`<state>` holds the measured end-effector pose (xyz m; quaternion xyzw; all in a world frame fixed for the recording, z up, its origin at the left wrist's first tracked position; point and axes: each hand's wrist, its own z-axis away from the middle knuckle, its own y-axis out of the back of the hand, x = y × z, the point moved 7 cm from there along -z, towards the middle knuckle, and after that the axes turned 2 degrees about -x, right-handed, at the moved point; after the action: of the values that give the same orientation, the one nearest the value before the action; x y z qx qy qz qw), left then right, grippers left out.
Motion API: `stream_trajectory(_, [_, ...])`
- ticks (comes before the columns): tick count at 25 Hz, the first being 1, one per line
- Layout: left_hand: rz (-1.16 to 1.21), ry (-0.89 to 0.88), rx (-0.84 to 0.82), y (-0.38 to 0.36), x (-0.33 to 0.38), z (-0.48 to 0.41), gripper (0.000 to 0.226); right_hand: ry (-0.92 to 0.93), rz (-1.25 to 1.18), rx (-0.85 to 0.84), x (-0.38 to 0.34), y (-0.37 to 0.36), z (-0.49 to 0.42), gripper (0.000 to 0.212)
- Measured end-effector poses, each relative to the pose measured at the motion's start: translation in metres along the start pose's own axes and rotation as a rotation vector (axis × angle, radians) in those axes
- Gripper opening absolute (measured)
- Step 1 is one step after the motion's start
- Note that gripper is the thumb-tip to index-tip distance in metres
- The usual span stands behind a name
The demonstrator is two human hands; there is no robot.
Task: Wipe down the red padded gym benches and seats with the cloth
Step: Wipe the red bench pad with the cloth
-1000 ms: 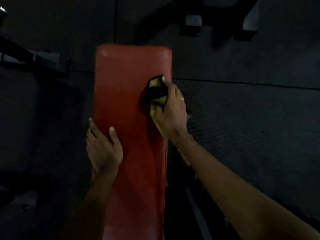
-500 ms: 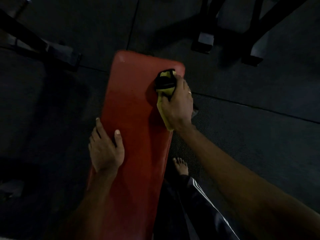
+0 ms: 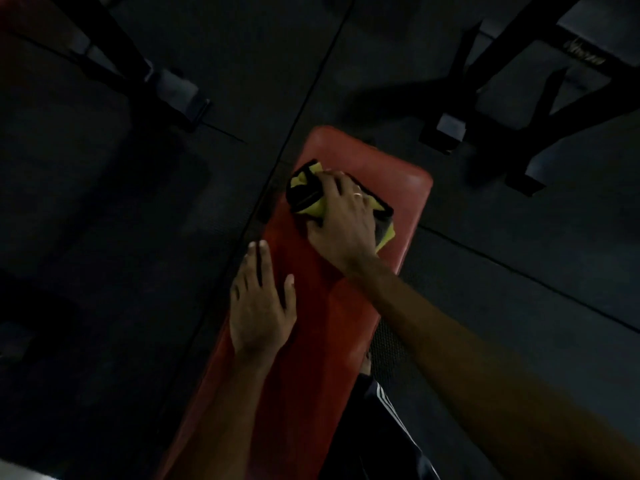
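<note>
We see the dark rubber floor (image 3: 519, 271) beneath a red padded bench (image 3: 391, 188) running lengthwise away from us. Our left hand (image 3: 259, 303) lies flat, fingers straight, on the pad's left edge, bracing it. Our right hand (image 3: 341, 223) presses down on the bunched yellow-and-black cloth (image 3: 304, 195) near the far left corner. We judge the wiping stroke underway; next, we should sweep across the unwiped far right corner.
</note>
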<state>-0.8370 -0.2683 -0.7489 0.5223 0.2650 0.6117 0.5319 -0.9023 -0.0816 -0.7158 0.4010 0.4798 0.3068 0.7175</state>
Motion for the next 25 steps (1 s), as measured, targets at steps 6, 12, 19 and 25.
stream_trajectory(6, [0.1,-0.017,-0.014,-0.005,-0.008,-0.005,0.072,-0.201,0.033,0.139,-0.011,0.008,-0.04,0.072])
stream_trajectory(12, [0.15,-0.025,0.01,-0.009,-0.011,-0.001,0.071,0.343,0.345,-0.213,-0.059,-0.011,-0.055,0.066])
stream_trajectory(19, [0.192,-0.039,0.036,-0.009,-0.014,-0.002,0.072,0.34,0.383,-0.253,-0.089,-0.026,-0.06,0.064])
stream_trajectory(25, [0.2,-0.04,0.045,-0.007,-0.015,-0.002,0.072,0.191,0.26,-0.123,-0.035,0.027,-0.087,0.067])
